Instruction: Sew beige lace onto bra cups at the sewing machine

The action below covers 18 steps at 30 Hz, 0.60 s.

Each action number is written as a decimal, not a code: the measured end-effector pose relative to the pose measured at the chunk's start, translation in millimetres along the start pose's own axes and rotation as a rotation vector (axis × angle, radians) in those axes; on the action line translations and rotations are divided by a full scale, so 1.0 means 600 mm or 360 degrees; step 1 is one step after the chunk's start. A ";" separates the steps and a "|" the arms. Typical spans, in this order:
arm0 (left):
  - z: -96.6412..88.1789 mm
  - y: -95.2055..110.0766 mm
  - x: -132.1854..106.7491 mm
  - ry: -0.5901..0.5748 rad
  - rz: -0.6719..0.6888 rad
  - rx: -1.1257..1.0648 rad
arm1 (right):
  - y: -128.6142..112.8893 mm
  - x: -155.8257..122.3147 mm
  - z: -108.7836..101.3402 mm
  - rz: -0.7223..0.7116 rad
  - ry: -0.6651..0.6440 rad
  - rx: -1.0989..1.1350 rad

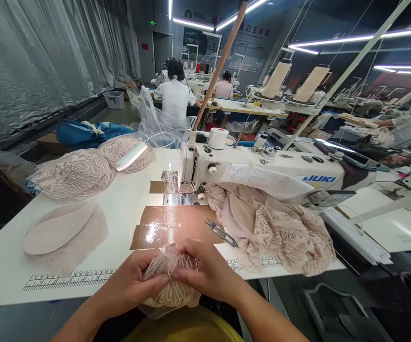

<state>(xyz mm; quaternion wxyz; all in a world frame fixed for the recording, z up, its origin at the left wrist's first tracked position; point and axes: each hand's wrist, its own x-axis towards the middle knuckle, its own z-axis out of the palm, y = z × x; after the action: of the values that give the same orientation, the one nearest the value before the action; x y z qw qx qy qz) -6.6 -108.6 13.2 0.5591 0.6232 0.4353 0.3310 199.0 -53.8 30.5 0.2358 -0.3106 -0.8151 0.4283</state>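
At the front edge of the sewing table, a gathered piece of beige lace fabric is pinched between my two hands. My left hand grips its left side, thumb on top. My right hand is closed on the right side, and both thumbs nearly meet in the middle. Just beyond stands a white sewing machine, its needle area above a metal plate. Thread snips lie on the table right of the brown taped patch.
Bunched lace pieces lie under the machine arm. Stacked lace cups and smooth oval pads sit on the left. A small lamp leans over the table. A person in a white shirt sits ahead, facing away.
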 end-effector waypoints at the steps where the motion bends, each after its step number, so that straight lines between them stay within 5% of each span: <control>1: -0.001 0.002 -0.001 -0.0002 -0.0004 0.0032 | -0.002 0.000 -0.003 -0.0050 -0.0002 -0.0011; 6: -0.006 0.013 0.001 -0.0013 -0.0026 0.0034 | -0.007 0.008 -0.005 -0.0215 0.0014 0.0257; 13: -0.007 -0.008 -0.016 -0.0236 -0.0202 -0.0624 | 0.012 0.008 0.008 0.0159 0.0216 0.1017; 18: 0.016 -0.047 -0.037 0.0360 -0.0390 -0.1460 | 0.013 0.003 0.014 0.0286 0.0670 0.1624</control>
<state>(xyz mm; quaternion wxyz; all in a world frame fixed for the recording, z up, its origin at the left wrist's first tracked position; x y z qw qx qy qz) -11.5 -133.0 -14.8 0.7600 0.2168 0.3726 0.4863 194.8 -54.0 19.4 0.4765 -0.3043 -0.4102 0.7156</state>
